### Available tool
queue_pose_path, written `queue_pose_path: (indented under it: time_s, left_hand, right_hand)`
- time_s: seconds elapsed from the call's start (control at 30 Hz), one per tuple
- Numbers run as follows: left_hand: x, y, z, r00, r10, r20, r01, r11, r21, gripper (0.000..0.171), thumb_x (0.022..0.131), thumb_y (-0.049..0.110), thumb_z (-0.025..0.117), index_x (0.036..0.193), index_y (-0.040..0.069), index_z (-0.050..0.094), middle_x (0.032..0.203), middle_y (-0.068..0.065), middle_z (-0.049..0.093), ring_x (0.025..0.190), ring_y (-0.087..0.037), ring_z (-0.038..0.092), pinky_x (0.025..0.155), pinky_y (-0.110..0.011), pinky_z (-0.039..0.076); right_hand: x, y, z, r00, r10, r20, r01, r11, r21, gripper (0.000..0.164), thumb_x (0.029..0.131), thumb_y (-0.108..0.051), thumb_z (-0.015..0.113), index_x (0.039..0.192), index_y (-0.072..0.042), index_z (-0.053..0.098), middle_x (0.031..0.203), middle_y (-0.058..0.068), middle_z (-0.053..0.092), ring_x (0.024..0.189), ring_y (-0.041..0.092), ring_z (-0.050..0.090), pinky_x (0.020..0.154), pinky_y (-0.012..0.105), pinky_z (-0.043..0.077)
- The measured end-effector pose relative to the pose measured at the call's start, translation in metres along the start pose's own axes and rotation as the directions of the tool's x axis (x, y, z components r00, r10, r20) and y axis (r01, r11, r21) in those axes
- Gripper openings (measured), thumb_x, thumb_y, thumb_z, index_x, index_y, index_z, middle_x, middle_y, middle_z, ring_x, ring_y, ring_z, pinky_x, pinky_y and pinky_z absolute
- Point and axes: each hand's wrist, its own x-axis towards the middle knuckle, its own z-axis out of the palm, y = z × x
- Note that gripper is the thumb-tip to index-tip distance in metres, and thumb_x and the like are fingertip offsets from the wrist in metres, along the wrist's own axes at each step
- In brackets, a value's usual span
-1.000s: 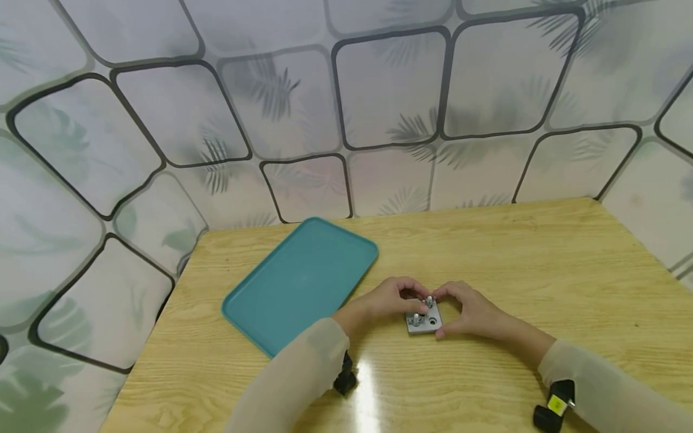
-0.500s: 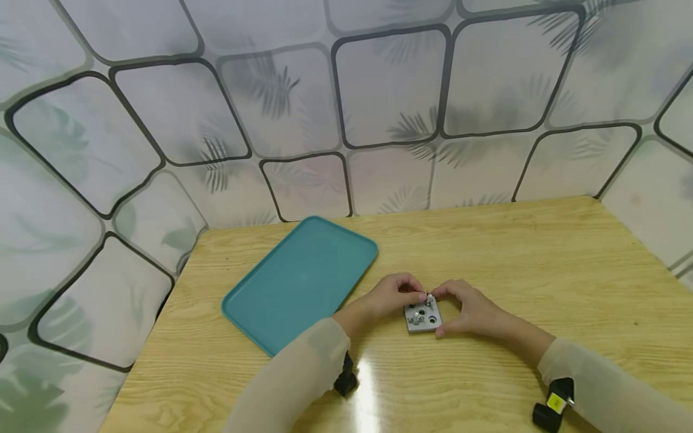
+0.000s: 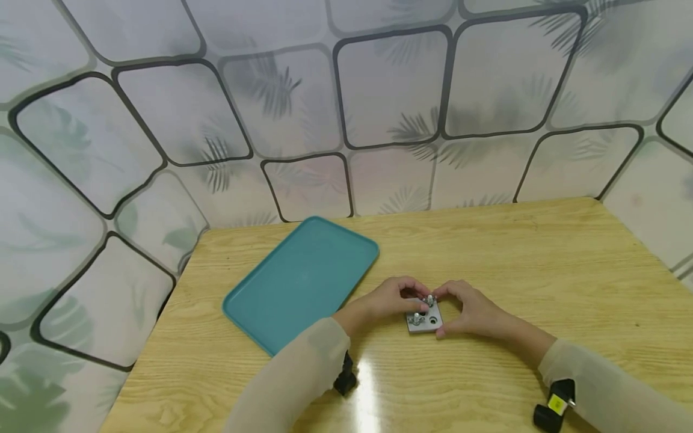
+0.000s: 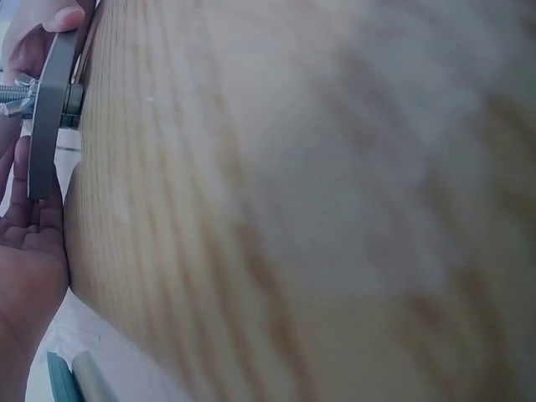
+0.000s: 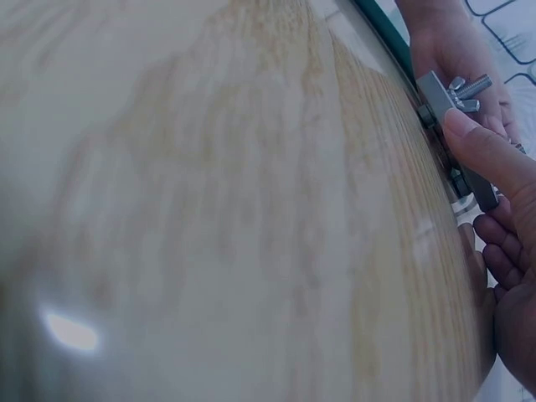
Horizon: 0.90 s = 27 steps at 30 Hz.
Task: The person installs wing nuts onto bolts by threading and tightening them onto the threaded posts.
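A square grey metal plate (image 3: 424,325) with holes bears two upright bolts with wing nuts, one near its front left corner and one at its far edge. My left hand (image 3: 391,299) reaches over the plate from the left, thumb and forefinger at the far wing nut (image 3: 430,300). On the right edge, my right hand (image 3: 476,310) grips the plate between thumb and fingers. Bolt heads (image 5: 459,182) show under the plate in the right wrist view. The near wing nut (image 3: 416,319) stands untouched. The left fingertips partly hide the plate's far left part.
A blue-green tray (image 3: 303,276) lies on the wooden table (image 3: 530,264), left of and beyond the plate. A patterned cloth wall (image 3: 390,90) rises behind the table. Black wrist cameras (image 3: 344,376) hang under both sleeves.
My left thumb first moved away from me toward the forefinger at the far wing nut, then came back over the plate. My right hand kept its grip on the plate.
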Motion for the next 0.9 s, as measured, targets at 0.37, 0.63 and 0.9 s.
queue_pose_path:
  time_s: [0.37,0.63,0.9]
  left_hand:
    - [0.0009,0.0002,-0.0012,0.997,-0.059,-0.056,0.055,0.996,-0.064,0.016,0.086,0.021,0.063,0.095,0.008,0.059,0.089,0.003,0.059,0.08,-0.004,0.052,0.072,-0.018,0.044]
    - [-0.0004,0.0012,-0.0011,0.999,-0.033,0.002,0.033,0.999,-0.022,0.022,0.084,0.024,0.065,0.103,0.013,0.063,0.094,0.006,0.061,0.085,-0.002,0.053,0.077,-0.017,0.043]
    - [-0.0019,0.0031,0.0007,1.0,0.007,0.003,-0.007,1.0,0.014,0.026,0.082,0.019,0.068,0.106,0.011,0.063,0.099,0.002,0.062,0.086,-0.001,0.054,0.078,-0.016,0.044]
  right_hand:
    - [-0.0001,0.0009,0.0003,1.0,-0.01,-0.014,0.01,1.0,-0.01,0.064,0.056,-0.044,0.083,0.107,-0.015,0.057,0.109,-0.005,0.058,0.1,0.013,0.046,0.087,0.028,0.037]
    - [-0.001,0.0008,0.0009,1.0,-0.013,-0.011,0.013,1.0,-0.006,0.063,0.057,-0.044,0.082,0.108,-0.015,0.057,0.11,-0.004,0.057,0.102,0.015,0.046,0.088,0.03,0.037]
    - [-0.0005,0.0019,0.001,1.0,-0.015,-0.02,0.015,1.0,-0.005,0.063,0.057,-0.043,0.083,0.108,-0.016,0.057,0.11,-0.004,0.058,0.101,0.015,0.046,0.087,0.03,0.037]
